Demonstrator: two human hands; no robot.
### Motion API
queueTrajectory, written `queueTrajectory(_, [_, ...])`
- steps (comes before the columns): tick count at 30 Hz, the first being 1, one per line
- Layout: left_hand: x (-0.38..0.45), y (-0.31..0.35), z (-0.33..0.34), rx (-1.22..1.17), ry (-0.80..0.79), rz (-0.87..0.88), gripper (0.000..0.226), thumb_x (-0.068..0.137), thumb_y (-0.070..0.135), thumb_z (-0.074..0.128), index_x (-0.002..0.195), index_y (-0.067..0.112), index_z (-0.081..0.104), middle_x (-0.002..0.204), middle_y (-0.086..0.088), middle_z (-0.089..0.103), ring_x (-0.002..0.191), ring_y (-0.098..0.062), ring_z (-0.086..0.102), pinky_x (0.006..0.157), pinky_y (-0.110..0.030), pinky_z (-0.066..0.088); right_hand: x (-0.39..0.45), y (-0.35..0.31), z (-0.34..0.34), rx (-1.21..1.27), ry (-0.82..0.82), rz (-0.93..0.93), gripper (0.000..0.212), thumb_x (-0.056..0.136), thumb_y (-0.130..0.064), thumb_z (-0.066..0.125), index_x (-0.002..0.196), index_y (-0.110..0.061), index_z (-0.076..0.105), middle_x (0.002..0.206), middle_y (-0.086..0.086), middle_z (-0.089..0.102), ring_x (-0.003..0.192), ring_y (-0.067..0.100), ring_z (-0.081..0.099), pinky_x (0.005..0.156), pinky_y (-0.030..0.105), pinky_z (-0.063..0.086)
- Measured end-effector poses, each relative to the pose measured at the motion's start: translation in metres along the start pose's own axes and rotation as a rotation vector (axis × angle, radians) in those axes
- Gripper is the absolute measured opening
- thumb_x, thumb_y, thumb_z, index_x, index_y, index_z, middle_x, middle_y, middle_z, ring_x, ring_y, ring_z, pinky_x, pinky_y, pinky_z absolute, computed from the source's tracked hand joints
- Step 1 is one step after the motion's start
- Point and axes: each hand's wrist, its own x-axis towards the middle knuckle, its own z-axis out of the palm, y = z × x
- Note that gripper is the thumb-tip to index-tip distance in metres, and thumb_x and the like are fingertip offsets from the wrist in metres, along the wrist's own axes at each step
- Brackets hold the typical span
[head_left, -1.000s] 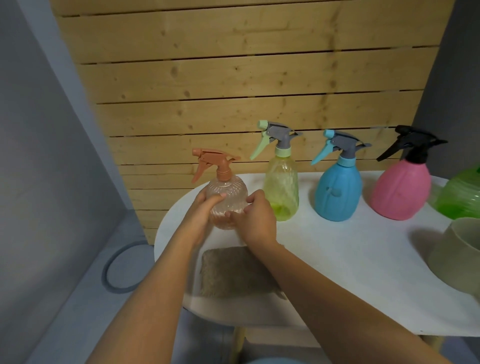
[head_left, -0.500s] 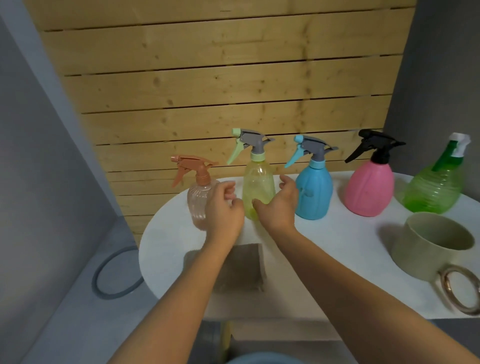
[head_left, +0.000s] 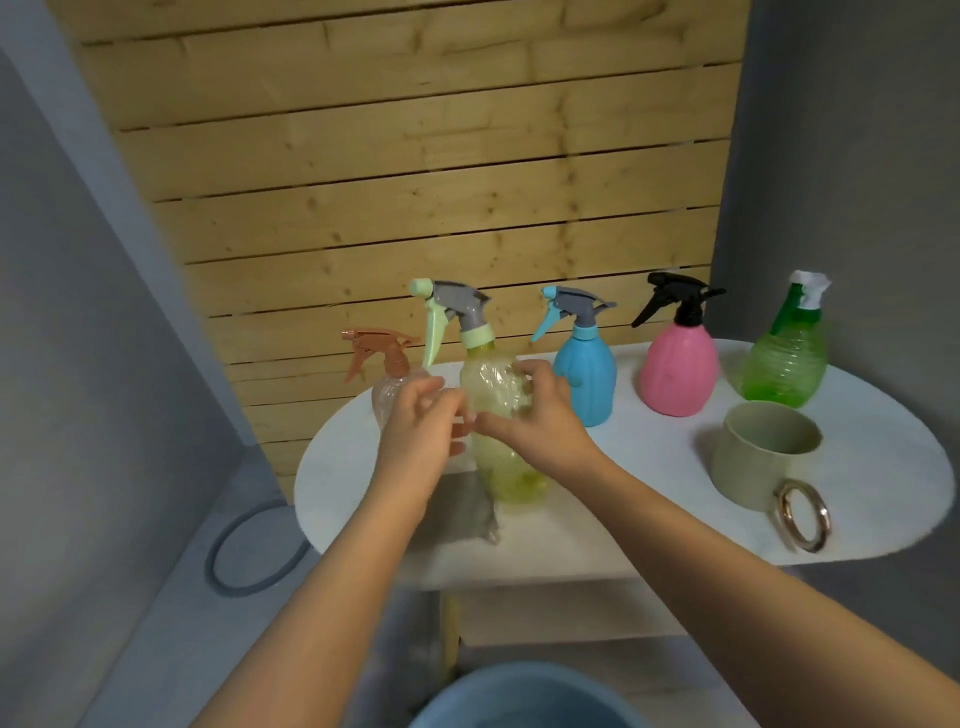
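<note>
A yellow-green clear spray bottle (head_left: 501, 467) with a grey head and pale green trigger is held upright just above the white oval table (head_left: 649, 525), over a grey cloth (head_left: 462, 512). My right hand (head_left: 540, 423) grips its body from the right, fingers curled round it. My left hand (head_left: 421, 434) hovers at the bottle's left side with loosely curled fingers. Motion blur hides whether its fingertips touch the bottle.
A peach spray bottle (head_left: 395, 387) stands behind my left hand. Blue (head_left: 587, 379), pink (head_left: 678, 374) and green (head_left: 784, 364) spray bottles line the back edge. A beige cup (head_left: 763, 462) and metal ring (head_left: 802, 514) sit at right. A blue bucket (head_left: 519, 696) is below, with a hose loop (head_left: 249, 551) on the floor.
Both hands left the peach bottle and moved right. My right hand took hold of the yellow-green bottle and brought it forward over the cloth. The camera view shifted right.
</note>
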Motion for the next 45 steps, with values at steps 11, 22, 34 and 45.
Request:
queueTrajectory(11, [-0.106, -0.004, -0.055, 0.144, -0.432, 0.175, 0.046, 0.086, 0.008, 0.059, 0.124, 0.033, 0.051, 0.124, 0.018, 0.061, 0.118, 0.005, 0.052, 0.096, -0.020, 0.045, -0.138, 0.002, -0.077, 0.156, -0.798, 0.305, 0.042, 0.066, -0.031, 0.073, 0.107, -0.021, 0.063, 0.089, 0.001, 0.066, 0.082, 0.016, 0.062, 0.080, 0.031, 0.048])
queueTrajectory(22, [-0.119, -0.011, -0.023, 0.244, -0.083, 0.026, 0.054, 0.092, 0.030, 0.058, 0.139, 0.038, 0.033, 0.121, -0.008, 0.056, 0.097, -0.023, 0.064, 0.062, -0.032, 0.058, -0.146, 0.020, -0.085, -0.506, -0.530, -0.065, 0.081, 0.060, -0.047, 0.081, 0.131, -0.037, 0.043, 0.125, -0.013, 0.054, 0.108, 0.007, 0.049, 0.091, 0.023, 0.039])
queueTrajectory(34, [-0.083, -0.018, -0.042, 0.082, 0.140, -0.164, 0.045, 0.090, 0.015, 0.063, 0.131, 0.024, 0.046, 0.108, -0.011, 0.062, 0.053, -0.018, 0.066, 0.048, -0.021, 0.054, -0.129, 0.037, -0.110, -0.942, -0.165, -0.272, 0.080, 0.060, -0.049, 0.076, 0.128, -0.034, 0.035, 0.123, -0.007, 0.052, 0.109, 0.021, 0.052, 0.090, 0.033, 0.036])
queueTrajectory(45, [-0.068, -0.049, -0.042, -0.229, 0.258, -0.299, 0.027, 0.093, -0.004, 0.051, 0.120, -0.001, 0.049, 0.119, -0.020, 0.056, 0.086, -0.026, 0.062, 0.070, -0.033, 0.056, -0.128, 0.055, -0.128, -0.445, -0.229, 0.197, 0.079, 0.062, -0.048, 0.080, 0.123, -0.024, 0.035, 0.109, -0.001, 0.052, 0.088, 0.016, 0.055, 0.064, 0.022, 0.040])
